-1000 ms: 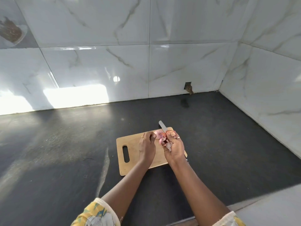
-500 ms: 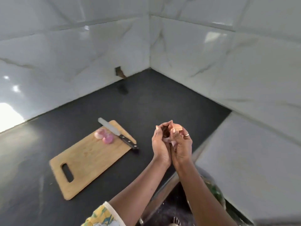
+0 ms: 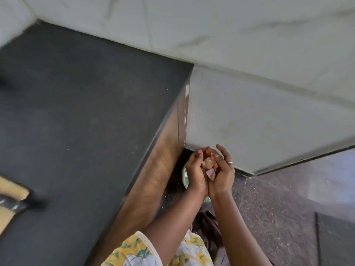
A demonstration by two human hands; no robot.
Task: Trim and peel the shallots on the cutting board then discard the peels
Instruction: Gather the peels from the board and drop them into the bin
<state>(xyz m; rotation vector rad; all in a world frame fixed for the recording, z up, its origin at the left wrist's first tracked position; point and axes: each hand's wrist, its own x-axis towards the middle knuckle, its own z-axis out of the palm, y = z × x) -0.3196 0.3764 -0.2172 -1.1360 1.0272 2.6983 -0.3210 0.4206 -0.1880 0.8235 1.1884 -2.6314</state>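
From the head camera, the person is carrying the shallot peels (image 3: 209, 164) away from the dark counter (image 3: 80, 112) and is holding them low, beyond its end and above the floor (image 3: 284, 212). The left hand (image 3: 196, 170) is curling its fingers round one side of the pinkish heap. The right hand (image 3: 222, 174) is cupping the other side, fingers loosely bent and the forefinger reaching upward. By the look of it the discarding step is under way, and only the drop itself is remaining.

The shallots themselves are not showing. The cutting board (image 3: 10, 188) is entering only as a blurred corner at the left edge, with a dark knife handle (image 3: 28, 203) lying across it, so I cannot tell whether all the trimming and peeling is finished. Something with a greenish rim (image 3: 184, 175) is peeking out under the wrists. It may be a bin, but the arms are hiding most of it.
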